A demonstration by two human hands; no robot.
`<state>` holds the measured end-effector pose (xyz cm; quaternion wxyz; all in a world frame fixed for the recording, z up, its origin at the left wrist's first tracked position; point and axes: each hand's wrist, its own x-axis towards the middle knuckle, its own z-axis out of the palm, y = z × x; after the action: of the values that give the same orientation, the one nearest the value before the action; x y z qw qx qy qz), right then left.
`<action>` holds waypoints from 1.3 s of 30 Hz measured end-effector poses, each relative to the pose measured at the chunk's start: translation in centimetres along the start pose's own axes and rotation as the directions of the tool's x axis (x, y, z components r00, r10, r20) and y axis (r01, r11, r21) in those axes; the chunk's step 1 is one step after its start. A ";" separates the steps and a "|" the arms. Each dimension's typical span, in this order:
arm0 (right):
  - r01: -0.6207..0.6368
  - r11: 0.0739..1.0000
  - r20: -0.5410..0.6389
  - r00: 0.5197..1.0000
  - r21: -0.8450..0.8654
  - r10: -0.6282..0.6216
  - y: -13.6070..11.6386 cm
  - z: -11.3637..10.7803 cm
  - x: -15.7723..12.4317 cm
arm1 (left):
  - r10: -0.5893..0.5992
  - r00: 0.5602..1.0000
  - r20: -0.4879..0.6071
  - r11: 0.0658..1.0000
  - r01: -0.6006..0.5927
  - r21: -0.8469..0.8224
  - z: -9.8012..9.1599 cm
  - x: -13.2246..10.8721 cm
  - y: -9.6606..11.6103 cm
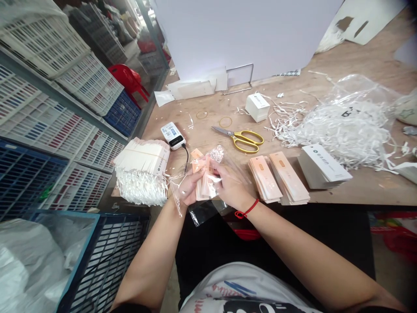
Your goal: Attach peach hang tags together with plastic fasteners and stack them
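The left hand [189,188] and the right hand [230,186] are both closed in a grasp on a small bundle of peach card tags [202,179], held at the near edge of the wooden counter [374,191]. A clear plastic bag [176,193] runs along the bundle and under the left hand, and a small crinkled clear packet [216,153] protrudes above the fingers. A red cord bracelet [246,209] encircles the right wrist. Left of the hands lies a banded stack of white-stringed tags [141,171]. To the right stand two stacks of peach tags [264,179] [289,177], then a stack of white cards [322,169]. Beyond the hands are a white power bank with a cable [173,135], yellow-handled scissors [239,139], two rubber bands [202,114] [225,121] and a white box [257,107]. Further right lies a heap of white paper strips [339,130] on clear plastic sheeting. Stacked plastic crates [42,117] line the left side, with a red plastic stool [127,80] behind them.
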<state>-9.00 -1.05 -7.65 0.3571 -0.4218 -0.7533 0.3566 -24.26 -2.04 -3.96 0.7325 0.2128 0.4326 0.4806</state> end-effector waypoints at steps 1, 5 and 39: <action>0.000 1.000 -0.006 1.000 -0.004 0.000 0.0 0.0 0.0 | -0.001 1.000 -0.005 1.000 0.001 0.004 0.0 0.0 0.0; 0.016 0.999 -0.020 1.000 0.049 -0.015 -0.3 -0.1 0.1 | -0.030 0.999 -0.011 0.999 0.030 0.012 -0.1 -0.1 -0.1; 0.103 0.995 0.030 0.994 0.011 -0.103 -1.1 -1.2 -0.7 | 0.034 0.999 0.024 0.999 -0.034 0.001 1.2 -0.9 -0.2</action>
<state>-8.08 -1.81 -6.31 0.3655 -0.3751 -0.7777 0.3477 -23.31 -2.83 -3.09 0.7293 0.2262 0.4204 0.4902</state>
